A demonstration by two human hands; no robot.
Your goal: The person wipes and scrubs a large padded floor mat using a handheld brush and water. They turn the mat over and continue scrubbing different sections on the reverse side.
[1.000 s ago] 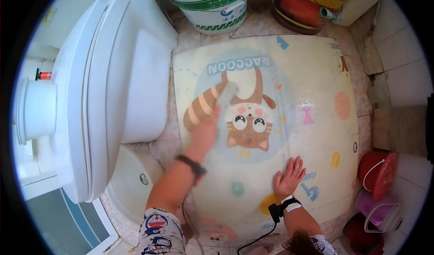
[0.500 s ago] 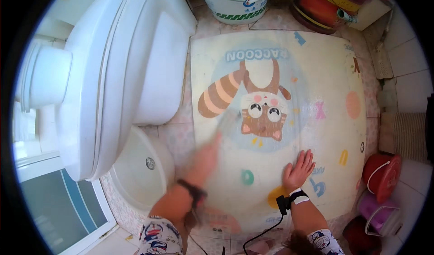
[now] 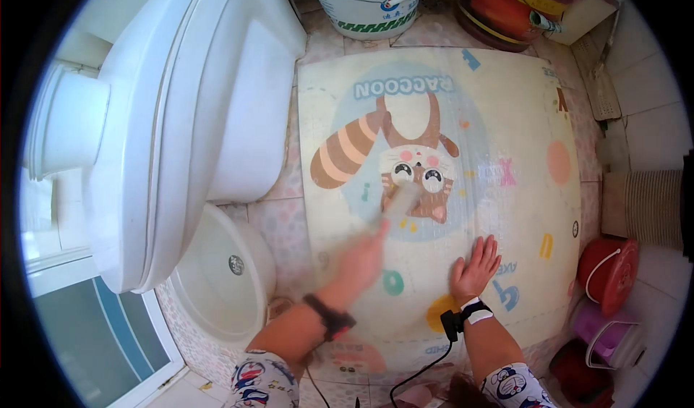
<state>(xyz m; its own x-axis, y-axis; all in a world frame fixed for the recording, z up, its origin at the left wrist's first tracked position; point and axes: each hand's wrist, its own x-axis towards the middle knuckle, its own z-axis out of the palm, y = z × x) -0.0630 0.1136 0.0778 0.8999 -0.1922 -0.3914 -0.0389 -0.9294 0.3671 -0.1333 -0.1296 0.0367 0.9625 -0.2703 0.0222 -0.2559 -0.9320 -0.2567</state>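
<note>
A cream foam mat (image 3: 325, 227) with a printed cartoon raccoon lies on the floor, its surface shiny and wet-looking. My left hand (image 3: 365, 256) is closed around a pale brush (image 3: 403, 197), which motion blurs, so its bristles do not show clearly. The brush is over the raccoon's printed head. To the right, my right hand (image 3: 476, 267) rests flat on the mat with its fingers spread.
A white toilet (image 3: 253, 111) and a white basin (image 3: 210, 285) stand on the left. Beyond the mat are a white-green bucket (image 3: 369, 6) and a red-yellow bucket (image 3: 499, 10). A red bucket (image 3: 614, 274) and a purple bucket (image 3: 600, 328) line the right side.
My left hand and the brush have moved right, from beside the raccoon's head onto it. The right hand stays planted on the mat. The whole view has shifted slightly.
</note>
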